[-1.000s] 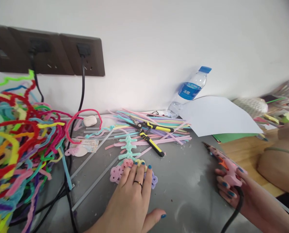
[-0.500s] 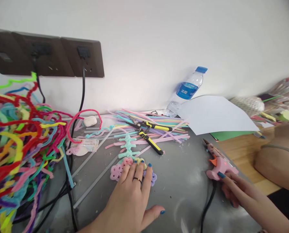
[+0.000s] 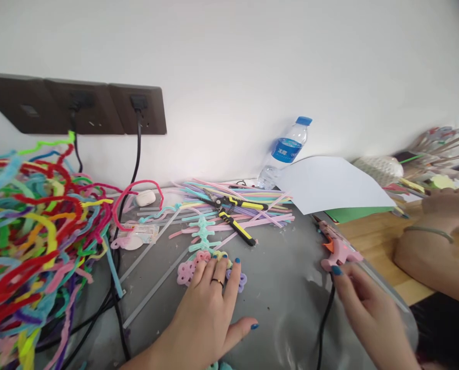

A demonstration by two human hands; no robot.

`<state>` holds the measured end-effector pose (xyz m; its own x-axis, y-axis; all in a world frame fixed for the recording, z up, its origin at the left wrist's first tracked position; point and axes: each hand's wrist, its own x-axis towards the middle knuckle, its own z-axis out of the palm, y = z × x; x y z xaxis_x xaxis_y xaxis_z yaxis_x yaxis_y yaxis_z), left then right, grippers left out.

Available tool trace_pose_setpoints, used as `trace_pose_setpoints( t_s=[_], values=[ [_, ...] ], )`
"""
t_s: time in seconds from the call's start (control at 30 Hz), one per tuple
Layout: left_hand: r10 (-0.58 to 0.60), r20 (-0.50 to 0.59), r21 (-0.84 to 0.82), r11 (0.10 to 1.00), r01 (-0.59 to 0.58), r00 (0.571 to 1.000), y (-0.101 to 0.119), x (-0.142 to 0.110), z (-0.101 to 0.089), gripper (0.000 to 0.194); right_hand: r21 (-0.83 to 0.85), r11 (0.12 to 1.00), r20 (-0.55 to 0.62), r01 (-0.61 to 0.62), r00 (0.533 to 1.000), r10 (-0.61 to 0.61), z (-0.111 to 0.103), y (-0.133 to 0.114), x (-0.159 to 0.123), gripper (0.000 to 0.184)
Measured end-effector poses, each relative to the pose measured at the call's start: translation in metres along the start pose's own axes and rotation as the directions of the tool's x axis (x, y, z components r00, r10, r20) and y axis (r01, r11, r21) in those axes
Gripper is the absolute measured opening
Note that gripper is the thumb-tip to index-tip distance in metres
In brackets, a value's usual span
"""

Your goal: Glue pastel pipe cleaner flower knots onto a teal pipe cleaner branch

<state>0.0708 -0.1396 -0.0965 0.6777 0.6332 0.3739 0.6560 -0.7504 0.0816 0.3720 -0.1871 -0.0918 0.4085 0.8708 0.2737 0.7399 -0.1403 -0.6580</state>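
Note:
My left hand lies flat with fingers stretched out over a cluster of fuzzy pipe-cleaner flowers. A pink flower and a purple flower show at its sides; a yellow one peeks past the fingertips. Above them extends a mint-green pipe-cleaner stem with short side branches. On the right, my right hand is closed at the handle of a pink glue gun, thumb against the handle's end. The gun's nozzle points up-left; most of the right fingers are hidden.
Yellow-black pliers lie on pastel pipe cleaners. Clear glue sticks lie left of my left hand. A colourful pipe-cleaner heap, black cables, a water bottle and white paper surround them. Another person's arm is at right.
My right hand has shifted left and turned against the glue gun's handle. My left hand stays on the flowers. The camera view has tilted slightly, and the other person's arm has moved.

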Motion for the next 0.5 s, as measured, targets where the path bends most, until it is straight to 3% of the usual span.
trace_pose_setpoints(
  t_s=[0.13, 0.23, 0.37, 0.5],
  values=[
    [0.016, 0.037, -0.018, 1.000, -0.015, 0.999, -0.003, 0.001, -0.003, 0.070, 0.216, 0.975, 0.158, 0.051, 0.984, -0.087, 0.045, -0.035, -0.022, 0.047],
    [0.014, 0.081, -0.044, 0.999, -0.011, 0.997, -0.005, 0.003, -0.006, 0.068, 0.279, 0.952, 0.199, 0.128, 0.962, -0.187, 0.071, -0.050, -0.028, 0.044],
    [0.012, 0.118, -0.048, 0.999, -0.006, 0.993, -0.006, 0.004, -0.007, 0.069, 0.321, 0.912, 0.191, 0.254, 0.926, -0.325, 0.084, -0.060, -0.025, 0.042],
    [0.002, 0.105, -0.027, 1.000, 0.001, 0.994, -0.004, 0.002, -0.002, 0.070, 0.353, 0.905, 0.181, 0.239, 0.931, -0.316, 0.084, -0.061, -0.021, 0.046]
  ],
)
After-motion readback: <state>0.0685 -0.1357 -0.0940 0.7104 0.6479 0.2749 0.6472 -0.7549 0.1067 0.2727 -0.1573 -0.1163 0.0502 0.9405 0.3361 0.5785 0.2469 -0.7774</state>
